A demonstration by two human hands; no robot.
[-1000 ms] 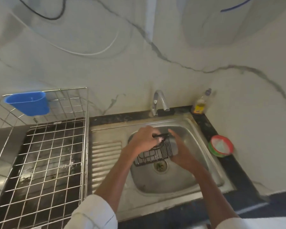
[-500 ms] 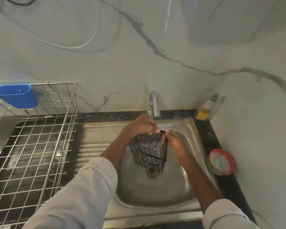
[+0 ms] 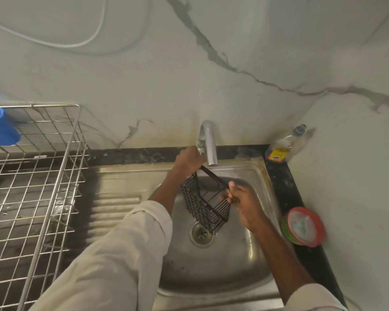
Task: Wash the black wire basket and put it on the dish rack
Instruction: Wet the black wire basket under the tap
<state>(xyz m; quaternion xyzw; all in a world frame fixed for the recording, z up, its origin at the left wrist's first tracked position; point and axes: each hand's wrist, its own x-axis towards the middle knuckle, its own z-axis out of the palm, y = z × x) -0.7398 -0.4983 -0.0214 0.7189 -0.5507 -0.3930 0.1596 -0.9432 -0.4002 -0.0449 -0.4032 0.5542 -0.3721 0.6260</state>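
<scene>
Left hand (image 3: 189, 161) moved up to tap (image 3: 208, 142) at 12 o'clock; black wire basket (image 3: 206, 202) tilted, right hand (image 3: 243, 200) gripping its side.

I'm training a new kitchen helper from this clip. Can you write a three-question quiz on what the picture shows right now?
1. True or false: the black wire basket rests on the dish rack.
2. Which hand reaches up beside the tap?
A. left hand
B. right hand
3. Fill in: the round red-rimmed container sits on the dark counter to the ___ of the sink.

Key:
1. False; both hands hold it above the sink basin.
2. A.
3. Right.
</scene>
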